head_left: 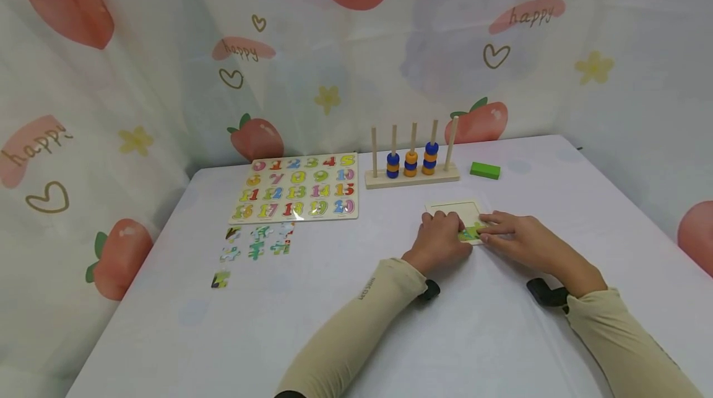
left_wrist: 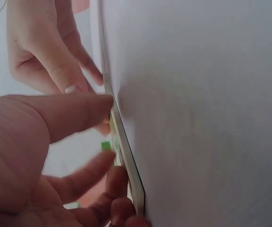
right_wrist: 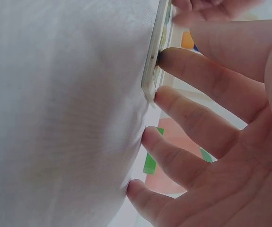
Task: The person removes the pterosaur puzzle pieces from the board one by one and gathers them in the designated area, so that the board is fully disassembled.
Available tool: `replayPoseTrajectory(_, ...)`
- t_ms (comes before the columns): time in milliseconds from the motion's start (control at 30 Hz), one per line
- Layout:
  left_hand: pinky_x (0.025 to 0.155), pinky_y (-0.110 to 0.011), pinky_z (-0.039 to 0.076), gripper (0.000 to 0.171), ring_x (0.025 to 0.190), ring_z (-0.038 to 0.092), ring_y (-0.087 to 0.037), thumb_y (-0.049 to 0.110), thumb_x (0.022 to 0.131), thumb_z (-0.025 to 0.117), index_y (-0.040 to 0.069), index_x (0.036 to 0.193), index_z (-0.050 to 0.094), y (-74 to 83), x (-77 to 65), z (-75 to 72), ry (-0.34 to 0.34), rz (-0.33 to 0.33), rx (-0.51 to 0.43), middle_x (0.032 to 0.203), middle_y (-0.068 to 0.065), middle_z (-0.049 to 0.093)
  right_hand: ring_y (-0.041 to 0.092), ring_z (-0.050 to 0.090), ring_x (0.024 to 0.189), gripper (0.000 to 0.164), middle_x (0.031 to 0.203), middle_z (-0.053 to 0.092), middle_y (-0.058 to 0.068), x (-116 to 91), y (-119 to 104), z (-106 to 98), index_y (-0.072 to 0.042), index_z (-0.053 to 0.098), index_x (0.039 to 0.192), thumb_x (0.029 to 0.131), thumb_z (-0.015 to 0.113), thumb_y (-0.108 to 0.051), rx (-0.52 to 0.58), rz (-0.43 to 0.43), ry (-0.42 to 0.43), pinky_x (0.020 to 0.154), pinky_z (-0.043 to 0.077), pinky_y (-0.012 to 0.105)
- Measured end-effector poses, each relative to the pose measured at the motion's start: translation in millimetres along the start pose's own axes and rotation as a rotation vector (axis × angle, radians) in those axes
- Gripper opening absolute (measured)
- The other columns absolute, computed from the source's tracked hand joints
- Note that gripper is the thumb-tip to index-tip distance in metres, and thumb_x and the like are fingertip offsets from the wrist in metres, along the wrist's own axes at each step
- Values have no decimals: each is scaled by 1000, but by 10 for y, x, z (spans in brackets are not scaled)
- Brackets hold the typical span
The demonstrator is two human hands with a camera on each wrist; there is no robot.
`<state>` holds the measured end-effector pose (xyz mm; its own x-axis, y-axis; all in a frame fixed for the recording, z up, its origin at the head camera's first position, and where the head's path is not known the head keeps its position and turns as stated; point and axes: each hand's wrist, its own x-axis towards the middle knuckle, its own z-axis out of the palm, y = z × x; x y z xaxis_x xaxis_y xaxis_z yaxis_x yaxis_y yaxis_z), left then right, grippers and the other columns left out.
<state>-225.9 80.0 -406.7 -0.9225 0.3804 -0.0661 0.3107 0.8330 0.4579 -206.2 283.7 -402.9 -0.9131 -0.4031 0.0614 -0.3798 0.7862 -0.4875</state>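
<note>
A small wooden puzzle board [head_left: 453, 207] lies on the table in front of me, with green jigsaw pieces [head_left: 471, 231] in its near part. My left hand [head_left: 440, 238] holds the board at its left side. In the left wrist view, the thumb [left_wrist: 86, 113] is at the near edge and curled fingers reach to the left side. My right hand [head_left: 520, 238] is at the board's right side with fingers extended. The right wrist view has two fingertips [right_wrist: 166, 59] touching the board [right_wrist: 151, 75], while the other two rest on the tablecloth.
Several loose jigsaw pieces [head_left: 260, 243] lie at the left, below a number board [head_left: 295, 194]. A wooden bead stand [head_left: 412, 179] with blue and orange beads stands at the back, beside a green block [head_left: 485, 170]. A printed curtain [head_left: 356, 57] hangs behind the table.
</note>
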Motion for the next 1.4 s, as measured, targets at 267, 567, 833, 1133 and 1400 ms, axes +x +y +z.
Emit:
replayPoseTrajectory(267,87,-26,42,35,101,49,-17,34,98,79,15,126,71,61,-19,-2,10,-48,85,106,1,63,56,43,143,35,147,60,26,0,-4,5,2,76,127,102,74,-23,-3,-3,-3,110,37,71)
replayPoseTrajectory(567,92,-27,43,33,105,50,-17,26,96,80,16,124,67,36,47,22,15,-64,-44,109,2,64,56,43,143,37,147,60,27,1,-5,2,3,76,127,102,74,-24,-8,8,-5,110,37,71)
replayPoseTrajectory(833,82,-25,43,22,94,50,-14,5,94,75,14,113,69,-58,88,48,52,-62,-327,90,3,69,55,43,143,40,148,59,27,2,-29,-5,4,73,131,103,74,-25,-17,18,-2,110,37,72)
replayPoseTrajectory(1133,76,-24,48,11,83,57,-7,5,100,70,11,109,73,-164,0,-85,15,-104,-621,91,5,64,54,42,145,38,149,59,25,21,-35,-16,2,74,131,104,72,-24,-23,20,-20,111,36,72)
replayPoseTrajectory(1400,67,-23,48,10,79,58,-8,9,101,71,12,109,77,-275,-101,-182,-33,-117,-690,92,5,65,55,44,143,36,147,60,26,1,-18,-4,2,75,129,104,71,-23,-34,-3,-8,110,38,71)
